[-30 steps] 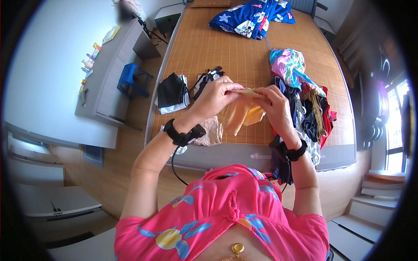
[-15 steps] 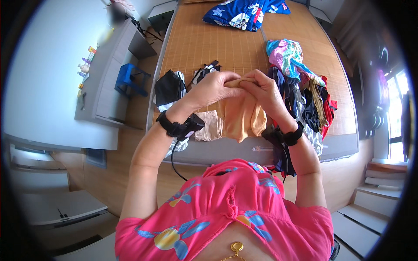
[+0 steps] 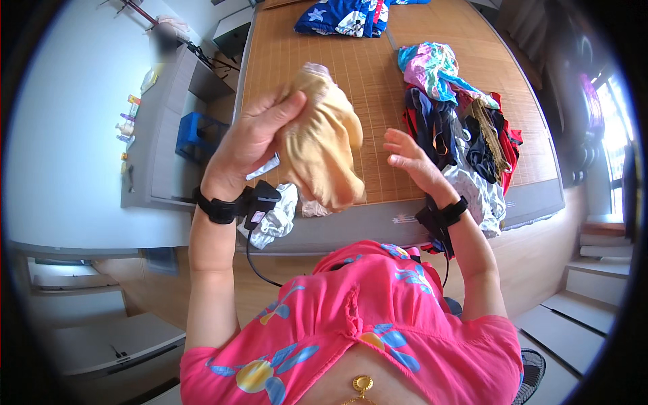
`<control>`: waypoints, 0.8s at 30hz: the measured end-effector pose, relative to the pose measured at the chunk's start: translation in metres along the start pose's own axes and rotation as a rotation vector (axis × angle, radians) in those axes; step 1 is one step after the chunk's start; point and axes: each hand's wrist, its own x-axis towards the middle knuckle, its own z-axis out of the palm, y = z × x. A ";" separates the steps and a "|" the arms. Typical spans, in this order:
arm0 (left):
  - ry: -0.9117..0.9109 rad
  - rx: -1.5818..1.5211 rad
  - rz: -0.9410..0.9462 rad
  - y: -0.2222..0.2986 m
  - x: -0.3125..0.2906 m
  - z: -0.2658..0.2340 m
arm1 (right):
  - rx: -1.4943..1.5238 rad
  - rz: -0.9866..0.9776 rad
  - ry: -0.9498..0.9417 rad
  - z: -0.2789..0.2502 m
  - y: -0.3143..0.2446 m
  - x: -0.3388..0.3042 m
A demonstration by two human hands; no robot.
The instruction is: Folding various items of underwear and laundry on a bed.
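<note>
A soft tan garment point(image 3: 324, 152) hangs in folds from my left hand point(image 3: 244, 135), gripped near its upper end between thumb and fingers. Its exact kind is hard to make out. To the right of it my right hand point(image 3: 415, 162) is raised, holding nothing, with the fingers stretched out and apart from the garment. Below the hanging cloth lie a shiny silver-white cloth point(image 3: 275, 219) and a bit of a pale beige cloth point(image 3: 314, 208), at the near edge of the bed. My left hand and the garment hide the bed's left part.
A loose heap of dark, red and brown clothes point(image 3: 482, 145) lies on the bed's right side, with a multicoloured cloth point(image 3: 432, 71) at its far end. Blue printed fabric point(image 3: 344, 19) rests farther back on the woven mat point(image 3: 378, 88). A blue stool point(image 3: 192, 138) stands left.
The tan garment, earlier pinched between both hands, is now in my left hand only, lifted and moved left. My right hand has let go and opened.
</note>
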 end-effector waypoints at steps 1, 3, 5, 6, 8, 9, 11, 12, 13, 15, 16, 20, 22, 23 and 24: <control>0.036 -0.026 0.074 0.004 -0.002 0.003 | 0.007 -0.006 0.004 0.003 0.004 0.002; 0.027 -0.085 0.161 0.012 -0.009 -0.003 | -0.035 0.027 -0.064 0.012 0.010 0.009; 0.114 -0.059 0.259 0.020 -0.020 0.004 | -0.029 -0.001 -0.076 0.020 0.014 0.019; 0.143 -0.050 0.283 0.023 -0.024 0.005 | -0.029 -0.023 -0.087 0.023 0.014 0.023; 0.144 -0.070 0.284 0.024 -0.031 0.007 | -0.020 -0.031 -0.105 0.035 0.008 0.031; 0.154 -0.051 0.315 0.027 -0.033 0.012 | -0.028 -0.037 -0.182 0.040 0.003 0.033; 0.205 0.004 0.350 0.030 -0.038 0.012 | 0.051 -0.073 -0.320 0.055 -0.008 0.034; 0.210 0.005 0.352 0.031 -0.038 0.009 | 0.051 -0.072 -0.325 0.055 -0.008 0.034; 0.293 0.035 0.349 0.032 -0.039 0.005 | -0.034 -0.060 -0.333 0.056 -0.010 0.035; 0.363 -0.028 0.310 0.033 -0.040 -0.013 | 0.017 0.090 -0.244 0.055 -0.018 0.027; 0.366 -0.030 0.319 0.033 -0.038 -0.026 | 0.009 0.089 -0.249 0.046 -0.014 0.028; 0.470 -0.160 0.128 0.017 -0.041 -0.076 | 0.096 -0.275 -0.004 0.020 -0.033 0.021; 0.462 -0.133 0.059 -0.005 -0.038 -0.099 | 0.458 -0.132 0.025 0.016 -0.067 0.010; 0.433 -0.163 0.010 -0.016 -0.033 -0.109 | 0.454 -0.156 0.034 0.016 -0.083 0.006; 0.438 -0.166 0.016 -0.030 -0.027 -0.115 | 0.450 -0.179 0.041 0.016 -0.096 0.003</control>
